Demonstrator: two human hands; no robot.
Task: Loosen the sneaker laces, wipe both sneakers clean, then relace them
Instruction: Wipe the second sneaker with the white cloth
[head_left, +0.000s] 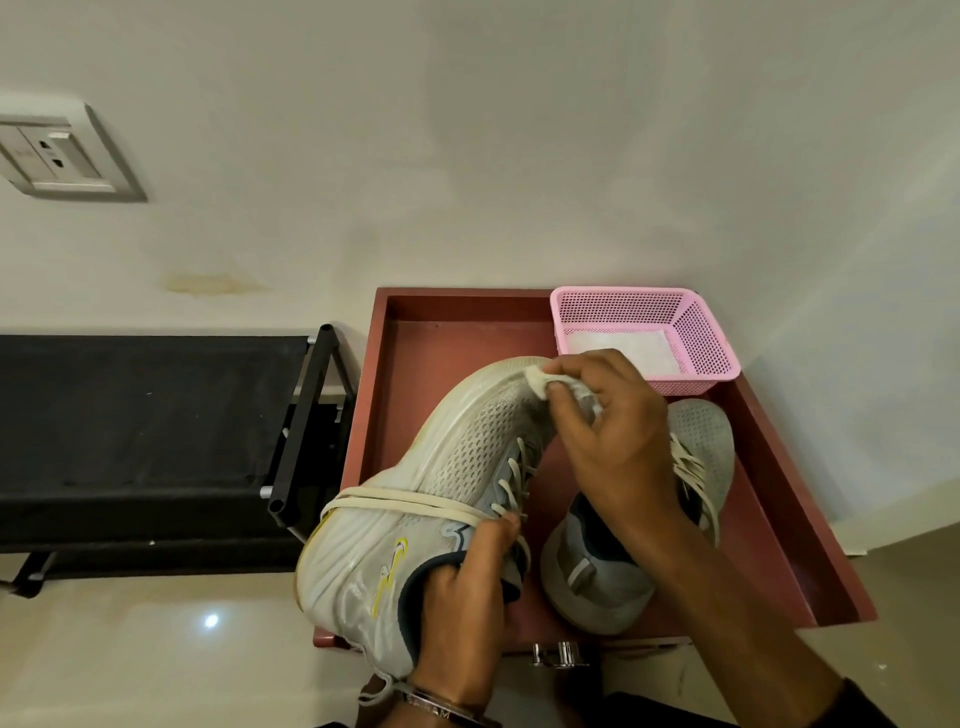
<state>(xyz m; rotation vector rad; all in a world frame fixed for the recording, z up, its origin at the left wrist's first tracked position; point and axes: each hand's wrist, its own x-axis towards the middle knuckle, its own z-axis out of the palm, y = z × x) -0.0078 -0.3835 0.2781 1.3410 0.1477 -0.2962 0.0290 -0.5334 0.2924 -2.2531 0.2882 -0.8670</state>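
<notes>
Grey mesh sneaker (415, 499), tilted on its side, points toe-up toward the pink basket (701, 332); left hand (462, 613) grips its collar, right hand (608, 431) pinches a white wipe (540, 382) against the toe. Second sneaker (696, 441) lies just beside, inside the red tray (779, 509).

Single head-worn wide-angle view, looking steeply down and forward, close over the red tray (779, 499), wall beyond

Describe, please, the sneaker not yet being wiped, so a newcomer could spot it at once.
Find the red-brown tray with the pink basket in its far right corner. Just nearer than the basket, a grey sneaker rests on the tray. Unlike the held sneaker, no hand grips it.
</notes>
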